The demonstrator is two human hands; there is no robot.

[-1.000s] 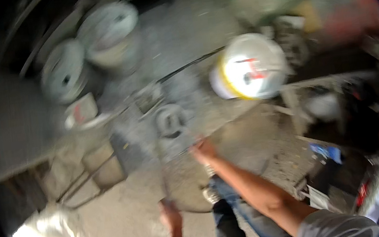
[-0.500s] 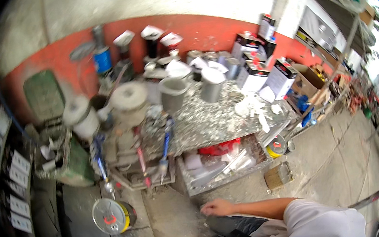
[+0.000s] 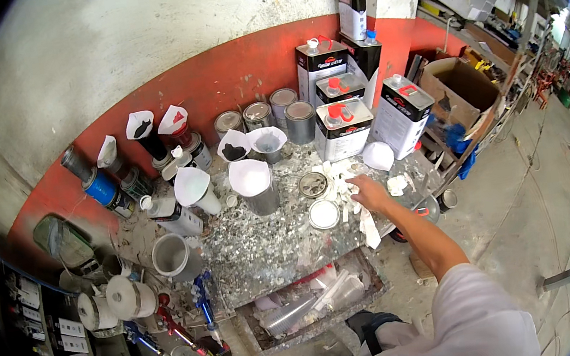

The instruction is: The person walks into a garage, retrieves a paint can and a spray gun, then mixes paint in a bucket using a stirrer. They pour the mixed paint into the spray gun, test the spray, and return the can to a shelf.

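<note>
My right hand (image 3: 371, 194) reaches over the table from the right, palm down. Its fingertips are at a pile of crumpled white tissue (image 3: 338, 184), with fingers slightly parted and no firm grip visible. Left of the hand lie a small round tin (image 3: 313, 184) with a dark top and a white round lid (image 3: 323, 214). A white strip of tissue (image 3: 369, 229) hangs toward the table's front edge below the hand. My left hand is out of view.
The stained worktable (image 3: 258, 252) carries a grey cup with a paper strainer (image 3: 259, 199), several tins and rectangular solvent cans (image 3: 345, 131). Spray guns (image 3: 205, 305) hang at the near left. An open drawer (image 3: 374, 295) of scraps sits below. A cardboard box (image 3: 462, 81) stands right.
My right hand has moved from low beside my leg, forward and to the right, onto the tissue on the table. The view has shifted right and nearer the table.
</note>
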